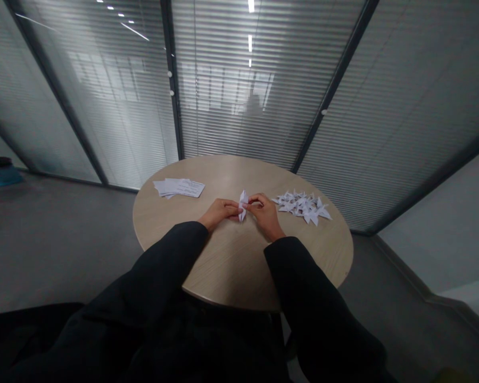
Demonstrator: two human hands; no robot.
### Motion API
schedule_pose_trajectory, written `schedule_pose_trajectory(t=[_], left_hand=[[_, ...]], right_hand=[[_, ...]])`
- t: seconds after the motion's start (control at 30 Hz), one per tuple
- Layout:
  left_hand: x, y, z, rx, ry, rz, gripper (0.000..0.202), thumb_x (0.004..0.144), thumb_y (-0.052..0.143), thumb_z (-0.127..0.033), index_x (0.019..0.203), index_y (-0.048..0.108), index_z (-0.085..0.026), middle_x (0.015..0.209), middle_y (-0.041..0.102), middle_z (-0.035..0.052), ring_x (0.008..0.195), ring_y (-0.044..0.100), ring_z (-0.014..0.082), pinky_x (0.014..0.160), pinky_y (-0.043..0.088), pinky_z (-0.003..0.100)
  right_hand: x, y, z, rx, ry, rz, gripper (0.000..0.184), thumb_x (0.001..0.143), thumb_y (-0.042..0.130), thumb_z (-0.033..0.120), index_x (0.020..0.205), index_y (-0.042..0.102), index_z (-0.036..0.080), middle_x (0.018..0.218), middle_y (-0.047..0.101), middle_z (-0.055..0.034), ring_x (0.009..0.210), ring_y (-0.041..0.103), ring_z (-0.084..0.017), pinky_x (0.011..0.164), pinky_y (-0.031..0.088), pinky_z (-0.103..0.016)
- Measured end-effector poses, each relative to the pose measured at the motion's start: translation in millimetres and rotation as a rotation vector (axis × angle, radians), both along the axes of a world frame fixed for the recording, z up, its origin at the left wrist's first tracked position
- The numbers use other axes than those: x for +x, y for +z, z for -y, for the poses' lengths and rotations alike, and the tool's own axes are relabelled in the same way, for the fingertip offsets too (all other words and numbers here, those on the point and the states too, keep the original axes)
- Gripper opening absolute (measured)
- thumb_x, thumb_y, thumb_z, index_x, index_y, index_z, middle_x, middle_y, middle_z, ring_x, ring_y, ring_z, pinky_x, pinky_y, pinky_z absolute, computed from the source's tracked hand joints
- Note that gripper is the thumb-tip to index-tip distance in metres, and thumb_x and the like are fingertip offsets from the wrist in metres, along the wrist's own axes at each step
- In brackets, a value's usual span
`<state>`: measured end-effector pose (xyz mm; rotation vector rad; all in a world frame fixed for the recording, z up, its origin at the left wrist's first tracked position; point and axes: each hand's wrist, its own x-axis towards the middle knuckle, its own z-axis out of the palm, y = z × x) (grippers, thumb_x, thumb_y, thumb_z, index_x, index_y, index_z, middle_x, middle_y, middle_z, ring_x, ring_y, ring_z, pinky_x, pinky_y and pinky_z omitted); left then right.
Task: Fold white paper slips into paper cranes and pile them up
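Note:
Between my hands, above the middle of the table, is a narrow piece of folded white paper (242, 200) with pointed ends, held roughly upright. My left hand (220, 211) pinches its left side, low down. From the right, my right hand (264, 213) grips it with thumb and fingers near its middle. Parts of the folds are hidden behind the fingertips. Just right of my right hand lies a heap of folded white paper cranes (303, 205). Off to the left is a loose stack of white paper sheets (179, 187), with print on the top one.
Everything rests on a round, light wood table (231, 266). Behind it stands a glass partition with blinds (239, 133) and dark frames. A blue container (2, 173) sits on the grey floor at far left.

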<state>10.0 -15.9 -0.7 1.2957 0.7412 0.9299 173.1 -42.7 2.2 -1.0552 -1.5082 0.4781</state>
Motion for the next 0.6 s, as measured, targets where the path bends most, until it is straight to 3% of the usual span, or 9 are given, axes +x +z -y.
schedule_pose_trajectory(t=[0.3,0.47,0.6], left_hand=[[-0.4,3.3,1.7,-0.021,-0.035,0.035,0.035,0.057,0.084,-0.036,0.076,0.072,-0.01,0.075,0.071,0.0088,0.069,0.064,0.0149,0.077,0.052,0.033],[0.0,1.1,-0.4,0.022,-0.013,-0.002,0.035,0.055,0.085,-0.038,0.073,0.072,-0.01,0.069,0.07,0.0061,0.063,0.062,0.0133,0.073,0.052,0.031],[-0.2,0.4,-2.3,0.058,0.021,-0.015,0.042,0.051,0.085,-0.044,0.074,0.073,-0.011,0.07,0.07,0.0059,0.064,0.062,0.0141,0.072,0.051,0.031]], right_hand=[[-3.3,5.2,4.2,0.061,-0.05,0.063,0.023,0.074,0.066,0.043,0.07,0.059,0.022,0.08,0.061,-0.0026,0.076,0.057,-0.018,0.071,0.048,-0.032],[2.4,-0.5,-2.7,-0.034,0.016,0.014,0.028,0.069,0.071,0.041,0.088,0.063,0.022,0.083,0.063,-0.0022,0.076,0.06,-0.018,0.073,0.05,-0.033],[6.9,-4.6,-7.1,-0.037,0.065,0.053,0.027,0.067,0.074,0.042,0.082,0.067,0.021,0.085,0.063,-0.0037,0.077,0.06,-0.019,0.073,0.051,-0.034]])
